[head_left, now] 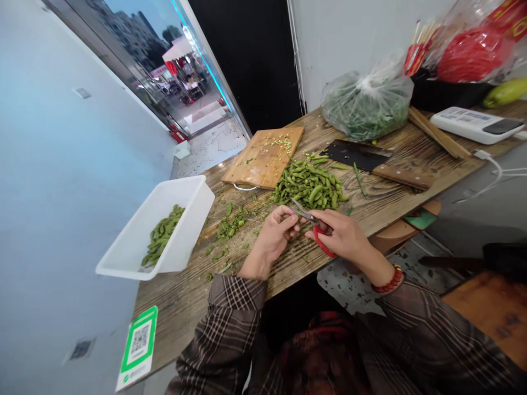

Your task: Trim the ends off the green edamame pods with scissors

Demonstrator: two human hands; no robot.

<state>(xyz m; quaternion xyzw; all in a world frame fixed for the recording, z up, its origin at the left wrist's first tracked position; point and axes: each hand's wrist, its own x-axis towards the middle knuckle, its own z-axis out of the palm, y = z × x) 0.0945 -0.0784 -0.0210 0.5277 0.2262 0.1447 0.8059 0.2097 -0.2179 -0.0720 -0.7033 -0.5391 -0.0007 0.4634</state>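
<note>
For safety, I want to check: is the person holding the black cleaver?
No, the black cleaver lies on the wooden table, while the right hand holds scissors.

On the table (168,312), 1 pile of pods (310,186) lies between 1 tub (193,230) at left, with loose pods (162,236) in it, and 1 cleaver (358,156) at right. Behind the cleaver sits 1 bag (364,112).

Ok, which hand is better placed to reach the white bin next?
Probably the left: the left hand is on the side nearer the white bin, while the right hand is farther away, holding the scissors.
</note>
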